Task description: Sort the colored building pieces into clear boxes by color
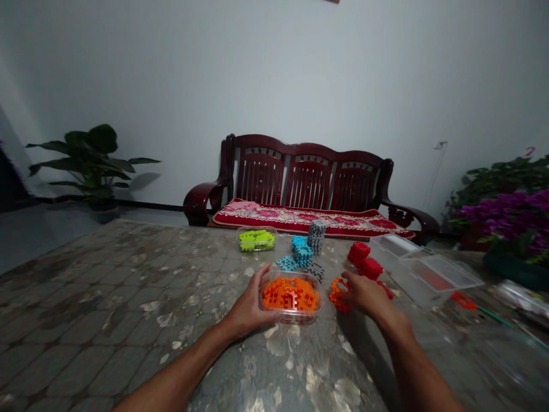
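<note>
My left hand is wrapped round the left side of a clear plastic container on the table. Flat orange building pieces with square holes and notched edges are heaped inside it. Just right of the container, my right hand has its fingers closed on more orange building pieces, partly hidden by the fingers. Red building pieces stand in stacks behind that hand. Beyond the container are blue pieces, some stacked and some flat, and a tall grey stack.
Yellow-green pieces fill another clear container at the back. Translucent boxes lie to the right, near an orange-handled tool and purple flowers. A patterned cloth covers the table; a wooden bench stands behind it.
</note>
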Motion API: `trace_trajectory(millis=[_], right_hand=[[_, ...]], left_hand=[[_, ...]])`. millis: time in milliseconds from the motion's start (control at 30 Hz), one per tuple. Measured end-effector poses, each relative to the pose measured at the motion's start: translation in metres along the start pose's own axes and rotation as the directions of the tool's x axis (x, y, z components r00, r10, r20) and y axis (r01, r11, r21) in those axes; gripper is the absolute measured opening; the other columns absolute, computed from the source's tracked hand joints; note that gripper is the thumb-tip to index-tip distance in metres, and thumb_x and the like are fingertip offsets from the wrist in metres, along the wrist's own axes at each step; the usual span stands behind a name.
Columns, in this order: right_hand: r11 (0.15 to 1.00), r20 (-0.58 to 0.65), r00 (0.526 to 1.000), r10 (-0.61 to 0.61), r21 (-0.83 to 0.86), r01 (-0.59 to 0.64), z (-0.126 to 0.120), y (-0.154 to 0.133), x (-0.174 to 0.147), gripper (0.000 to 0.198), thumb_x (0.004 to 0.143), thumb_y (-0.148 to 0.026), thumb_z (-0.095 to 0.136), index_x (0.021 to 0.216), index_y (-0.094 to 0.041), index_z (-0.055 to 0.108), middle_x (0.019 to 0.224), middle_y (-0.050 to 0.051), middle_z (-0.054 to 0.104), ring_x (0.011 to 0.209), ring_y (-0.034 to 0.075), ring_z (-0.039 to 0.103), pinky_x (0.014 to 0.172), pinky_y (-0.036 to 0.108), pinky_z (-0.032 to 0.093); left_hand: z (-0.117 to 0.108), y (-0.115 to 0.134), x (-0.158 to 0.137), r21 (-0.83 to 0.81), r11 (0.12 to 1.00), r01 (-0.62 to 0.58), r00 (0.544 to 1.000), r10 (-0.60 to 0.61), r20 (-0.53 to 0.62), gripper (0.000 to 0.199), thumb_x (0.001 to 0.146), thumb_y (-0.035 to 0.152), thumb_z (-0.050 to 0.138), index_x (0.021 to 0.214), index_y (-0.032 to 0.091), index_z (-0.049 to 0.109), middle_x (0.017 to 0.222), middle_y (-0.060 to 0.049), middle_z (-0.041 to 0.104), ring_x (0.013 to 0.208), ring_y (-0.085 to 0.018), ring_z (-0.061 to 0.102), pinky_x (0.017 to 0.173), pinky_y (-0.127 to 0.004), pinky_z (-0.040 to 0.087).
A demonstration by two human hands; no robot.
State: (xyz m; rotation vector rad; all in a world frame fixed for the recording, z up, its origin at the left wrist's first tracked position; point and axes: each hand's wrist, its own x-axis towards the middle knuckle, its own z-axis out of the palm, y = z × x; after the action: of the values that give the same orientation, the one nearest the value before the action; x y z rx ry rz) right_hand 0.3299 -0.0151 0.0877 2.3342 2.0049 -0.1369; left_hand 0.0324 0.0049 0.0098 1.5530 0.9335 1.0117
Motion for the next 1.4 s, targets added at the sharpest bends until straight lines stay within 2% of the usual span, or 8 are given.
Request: trace_trajectory(millis=[100,233,500,700,833,933,1100,1400], right_hand=[[0.983,-0.137,0.987,-0.084,0.148,0.104,-0.01,-0.005,-0.006,0.049,0.081,-0.024,0.065,0.13,-0.021,0.061,0.124,0.011,0.071,0.114,0.029,0.065,0.085,0.033,0.048],[0.886,-0.246,0.923,-0.295,0.293,0.361,-0.016,-0.026,-0.018,0.052,0.08,-0.021,0.066,0.132,-0.025,0.061,0.126,0.007,0.07,0.115,0.025,0.064,0.094,0.033,0.048],[0.762,-0.269,0.83,-0.488,0.332,0.556,-0.006,-0.064,-0.026,0.055,0.082,-0.021,0.069,0.136,-0.023,0.06,0.138,0.009,0.064,0.128,0.026,0.056,0.11,0.038,0.04],[0.87,-0.271,0.902,-0.336,0.279,0.407,-0.011,-0.037,-0.015,0.04,0.088,-0.024,0.062,0.127,-0.024,0.066,0.13,0.008,0.068,0.12,0.024,0.062,0.103,0.035,0.045],[0.972,-0.065,0.985,-0.16,0.166,0.169,-0.003,-0.008,-0.003,0.052,0.081,-0.022,0.065,0.133,-0.019,0.061,0.134,0.013,0.066,0.122,0.028,0.062,0.1,0.035,0.046],[0.995,0.057,0.997,-0.059,0.077,0.055,0.008,0.004,0.002,0.063,0.073,-0.026,0.071,0.134,-0.019,0.059,0.132,0.015,0.065,0.122,0.031,0.061,0.096,0.036,0.047],[0.998,0.098,0.993,-0.066,0.01,0.066,0.02,0.002,0.006,0.063,0.066,-0.027,0.075,0.127,-0.017,0.062,0.128,0.017,0.065,0.117,0.034,0.063,0.089,0.037,0.05],[0.998,0.074,0.995,-0.066,-0.008,0.067,0.023,0.0,0.01,0.044,0.081,-0.023,0.061,0.125,-0.014,0.062,0.123,0.019,0.068,0.114,0.031,0.066,0.086,0.035,0.049]], left_hand=[[0.0,0.001,0.0,0.006,1.0,0.008,1.0,-0.008,0.003,0.12,0.058,0.038,0.092,0.153,0.022,0.022,0.156,-0.019,0.04,0.147,-0.038,0.036,0.118,-0.052,0.038],[0.001,-0.001,0.001,-0.03,1.0,-0.01,1.0,0.01,0.009,0.119,0.059,0.037,0.092,0.153,0.023,0.02,0.155,-0.018,0.039,0.145,-0.037,0.039,0.117,-0.051,0.039],[0.001,-0.012,0.002,-0.056,0.997,-0.052,0.999,0.052,0.005,0.12,0.06,0.036,0.093,0.154,0.022,0.019,0.152,-0.019,0.043,0.137,-0.035,0.05,0.114,-0.048,0.044],[0.001,-0.006,0.001,0.016,1.0,-0.027,1.0,0.027,0.002,0.117,0.061,0.038,0.092,0.154,0.023,0.021,0.155,-0.018,0.04,0.147,-0.037,0.036,0.116,-0.049,0.041],[0.0,-0.004,0.001,0.002,1.0,-0.008,1.0,0.008,0.007,0.12,0.06,0.039,0.092,0.154,0.024,0.02,0.154,-0.018,0.042,0.145,-0.037,0.039,0.115,-0.05,0.042],[0.0,-0.007,0.001,-0.014,1.0,-0.028,1.0,0.028,0.005,0.118,0.06,0.038,0.093,0.153,0.023,0.021,0.154,-0.019,0.041,0.142,-0.036,0.044,0.114,-0.048,0.044],[-0.001,-0.01,0.003,-0.049,0.998,-0.027,0.999,0.028,0.021,0.12,0.06,0.038,0.093,0.153,0.022,0.019,0.151,-0.021,0.044,0.136,-0.035,0.052,0.113,-0.048,0.045],[0.001,-0.001,0.0,-0.049,0.999,-0.003,1.0,0.004,0.019,0.121,0.058,0.039,0.094,0.153,0.023,0.019,0.152,-0.02,0.043,0.136,-0.035,0.052,0.113,-0.05,0.045]])
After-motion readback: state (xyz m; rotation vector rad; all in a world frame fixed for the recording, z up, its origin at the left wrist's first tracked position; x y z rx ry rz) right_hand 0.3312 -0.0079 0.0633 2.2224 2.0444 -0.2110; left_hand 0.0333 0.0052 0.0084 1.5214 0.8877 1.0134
